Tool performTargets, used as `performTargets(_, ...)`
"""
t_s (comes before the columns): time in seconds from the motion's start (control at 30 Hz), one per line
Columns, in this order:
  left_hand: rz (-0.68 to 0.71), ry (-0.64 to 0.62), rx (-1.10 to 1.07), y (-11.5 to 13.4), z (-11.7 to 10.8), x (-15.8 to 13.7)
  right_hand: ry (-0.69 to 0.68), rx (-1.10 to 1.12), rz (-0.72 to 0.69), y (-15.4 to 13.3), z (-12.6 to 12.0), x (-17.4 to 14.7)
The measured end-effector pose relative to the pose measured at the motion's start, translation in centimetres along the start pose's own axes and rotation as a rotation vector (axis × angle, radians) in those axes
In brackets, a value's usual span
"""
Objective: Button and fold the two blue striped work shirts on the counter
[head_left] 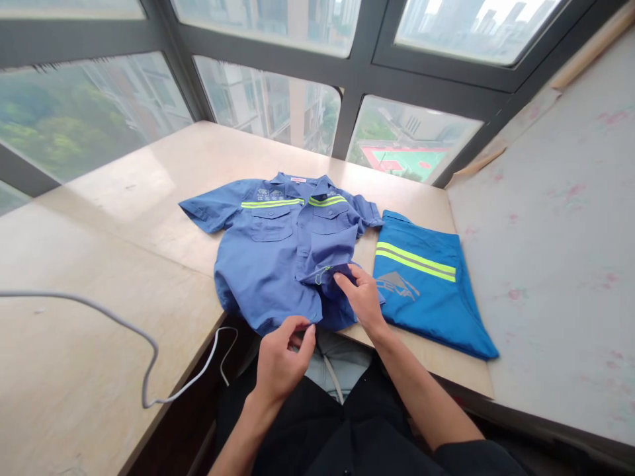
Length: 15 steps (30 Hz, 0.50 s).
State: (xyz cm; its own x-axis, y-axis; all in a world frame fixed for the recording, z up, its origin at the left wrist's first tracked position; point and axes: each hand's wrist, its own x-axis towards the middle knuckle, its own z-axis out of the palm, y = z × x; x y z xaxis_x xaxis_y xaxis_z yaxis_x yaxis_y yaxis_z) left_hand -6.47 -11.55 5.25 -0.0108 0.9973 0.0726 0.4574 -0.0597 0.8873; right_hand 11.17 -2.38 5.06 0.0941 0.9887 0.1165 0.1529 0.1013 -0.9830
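left hand [284,360] pinches the hem [315,317] of a blue, yellow-striped, short-sleeved cloth shirt [268,261]; right hand [366,299] grips a turned-up edge [342,269].

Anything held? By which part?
The spread-out shirt: the left hand pinches its bottom hem, the right hand grips a lifted part of its lower front.

The left hand [282,360] is pinched, thumb [307,344] and index finger [292,323] meeting at their tips, remaining fingers curled in behind them, and the left forearm [251,423] rising from below and left of those fingertips. Farther forward and to the right of the left fingertips, the right hand [366,297] also pinches between thumb and index finger, its right forearm [421,387] slanting back and rightward from the fingers.
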Motion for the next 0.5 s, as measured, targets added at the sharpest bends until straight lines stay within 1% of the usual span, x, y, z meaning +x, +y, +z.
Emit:
performTargets(0.1, -0.172, -0.041, -0.173, 0.1, 0.3, 0.5, -0.067, 0.056, 0.057, 0.1, 0.2, -0.9)
performTargets(0.17, -0.316, -0.013, -0.345, -0.3, 0.7, 0.8, -0.092, 0.084, 0.099, 0.1, 0.2, -1.5)
performTargets(0.27, -0.545, 0.046, -0.620, -1.2, 1.4, 1.1, -0.061, 0.131, 0.150, 0.3, 0.3, -2.2)
performTargets(0.37, -0.707, 0.080, -0.773, -1.6, 1.8, 1.1, -0.012, 0.191, 0.194, 0.5, 0.6, -2.7)
performTargets(0.43, -0.768, 0.051, -0.805, -1.6, 1.9, 1.2, 0.011, 0.218, 0.223, 0.7, 0.8, -2.9)
performTargets(0.5, -0.821, -0.038, -0.841, -1.6, 1.9, 1.2, 0.027, 0.228, 0.245, 0.7, 0.9, -3.1)
